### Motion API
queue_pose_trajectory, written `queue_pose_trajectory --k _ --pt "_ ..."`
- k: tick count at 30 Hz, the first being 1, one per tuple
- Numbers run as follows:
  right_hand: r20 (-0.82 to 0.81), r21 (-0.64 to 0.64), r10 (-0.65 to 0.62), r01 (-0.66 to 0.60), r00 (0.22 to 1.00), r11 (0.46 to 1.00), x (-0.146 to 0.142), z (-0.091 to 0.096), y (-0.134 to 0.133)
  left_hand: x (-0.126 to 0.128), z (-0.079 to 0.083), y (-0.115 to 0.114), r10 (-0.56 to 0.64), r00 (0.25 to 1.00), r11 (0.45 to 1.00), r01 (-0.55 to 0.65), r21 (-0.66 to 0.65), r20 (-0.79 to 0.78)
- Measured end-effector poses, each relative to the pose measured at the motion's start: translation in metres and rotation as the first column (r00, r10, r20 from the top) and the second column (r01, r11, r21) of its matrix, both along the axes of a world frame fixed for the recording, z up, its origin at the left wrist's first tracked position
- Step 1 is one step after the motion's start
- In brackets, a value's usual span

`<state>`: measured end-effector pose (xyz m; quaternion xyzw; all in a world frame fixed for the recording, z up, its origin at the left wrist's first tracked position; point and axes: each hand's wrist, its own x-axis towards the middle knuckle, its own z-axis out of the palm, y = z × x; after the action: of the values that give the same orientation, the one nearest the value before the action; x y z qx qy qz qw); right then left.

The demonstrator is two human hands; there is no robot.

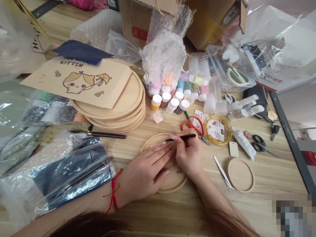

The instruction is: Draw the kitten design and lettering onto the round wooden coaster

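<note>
A round wooden tray (pixel 150 142) lies on the table in front of me. My left hand (pixel 145 171) rests flat on it, fingers stretched out toward the right. My right hand (pixel 189 154) is closed in a pinch around a thin black pen-like tool (pixel 184 137), its tip pointing down at the tray beside my left fingertips. A red string bracelet (pixel 113 194) circles my left wrist.
A stack of larger wooden trays (pixel 123 108) holds a kitten-print paper bag (pixel 79 80). Small paint jars (pixel 172 98), red pliers (pixel 195 126), a gold wire coil (pixel 218 130), a small wooden tray (pixel 240 174), scissors (pixel 261 144), plastic bags (pixel 61 171) and cardboard boxes (pixel 138 19) crowd the table.
</note>
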<state>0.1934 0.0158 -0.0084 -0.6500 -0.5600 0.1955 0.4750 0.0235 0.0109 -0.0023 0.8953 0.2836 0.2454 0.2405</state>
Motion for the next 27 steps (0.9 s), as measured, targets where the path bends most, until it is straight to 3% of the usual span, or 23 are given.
queue_pose_trajectory --k 27 --pt "0.012 0.005 0.000 0.000 1.000 1.000 -0.0006 -0.0005 0.0010 -0.0005 -0.0018 -0.0011 0.007 1.000 1.000 -0.007 0.022 0.002"
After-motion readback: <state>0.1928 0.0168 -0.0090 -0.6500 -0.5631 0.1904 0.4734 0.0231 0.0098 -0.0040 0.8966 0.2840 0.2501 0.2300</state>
